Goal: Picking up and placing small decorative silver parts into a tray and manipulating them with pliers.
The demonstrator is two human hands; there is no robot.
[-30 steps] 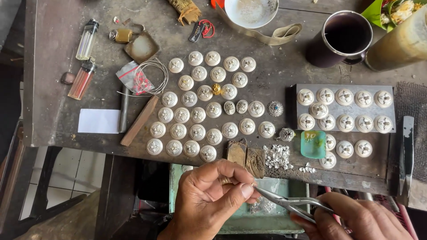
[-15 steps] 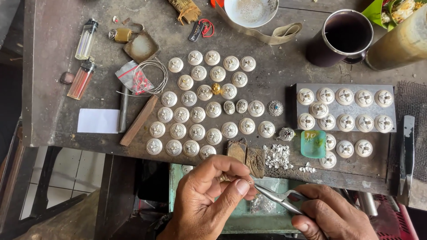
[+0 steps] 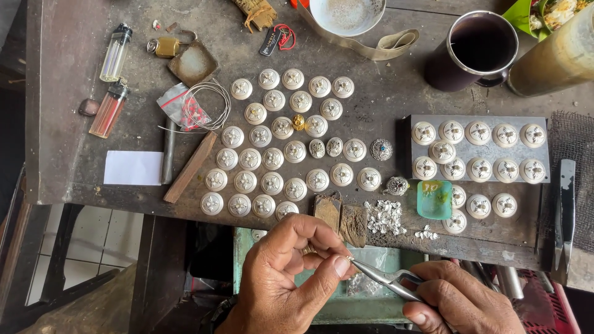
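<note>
At the near edge of the dark workbench (image 3: 383, 86), the left hand (image 3: 281, 281) pinches a small piece, largely hidden, between thumb and fingertips. The right hand (image 3: 461, 303) grips slim steel tweezers (image 3: 387, 281), their tips meeting that piece at the thumb. Just beyond lies a heap of tiny silver leaf-shaped bits (image 3: 385, 216). Further out, many round white discs with silver flower centres (image 3: 281, 154) lie in rows, more on a grey metal plate (image 3: 476, 124); judging by these, much work looks finished, loose bits remaining.
</note>
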